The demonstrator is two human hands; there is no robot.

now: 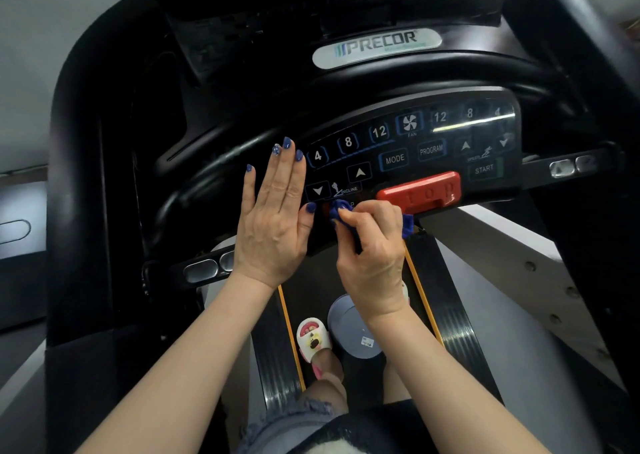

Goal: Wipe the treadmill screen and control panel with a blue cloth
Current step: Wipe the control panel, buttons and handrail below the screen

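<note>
The black control panel (408, 152) with white-labelled buttons curves across the middle of the head view. The dark screen (311, 7) tilts above it at the top. My left hand (273, 218) lies flat on the panel's left end, fingers straight and together. My right hand (374, 256) grips a bunched blue cloth (341, 211) and presses it on the panel's lower edge, just left of the red stop bar (420, 192). A bit of the cloth hangs out at the hand's right side.
A black curved handlebar (381, 69) runs between screen and panel. Metal grip sensors (204, 268) sit on the left handle and at the right handle (571, 166). Below, on the treadmill belt (273, 349), are my sandalled foot (313, 341) and a grey round container (353, 329).
</note>
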